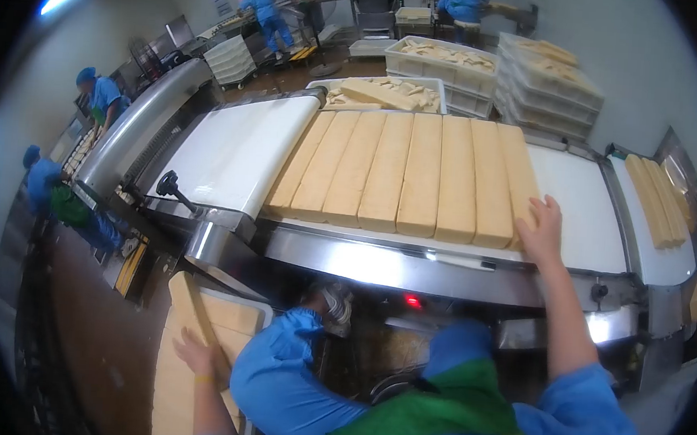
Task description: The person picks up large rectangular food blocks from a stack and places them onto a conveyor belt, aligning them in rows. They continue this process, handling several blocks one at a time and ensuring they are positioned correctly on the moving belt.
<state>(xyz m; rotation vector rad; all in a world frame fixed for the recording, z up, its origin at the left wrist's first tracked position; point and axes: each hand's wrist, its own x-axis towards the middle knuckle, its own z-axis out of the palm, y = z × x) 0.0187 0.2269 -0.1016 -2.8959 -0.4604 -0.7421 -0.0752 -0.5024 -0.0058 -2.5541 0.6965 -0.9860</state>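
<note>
Several long, pale yellow bread loaves (384,171) lie side by side across the conveyor belt in front of me. My right hand (540,229), fingers spread, rests against the near end of the rightmost loaf (504,184). Low on the left, a stack of similar loaves (182,400) fills a white crate (267,318). One loaf (189,307) lies askew on top of that stack. My left hand (196,354) touches its side with the fingers stretched out. Whether any fingertips curl under this loaf, I cannot tell.
Left of the row lies a white belt (232,149) with a metal roller housing (141,122). More loaves (653,198) sit on a side belt at right. Behind are crates of bread pieces (445,54) and stacked crates (548,86). Co-workers in blue (262,9) stand farther off.
</note>
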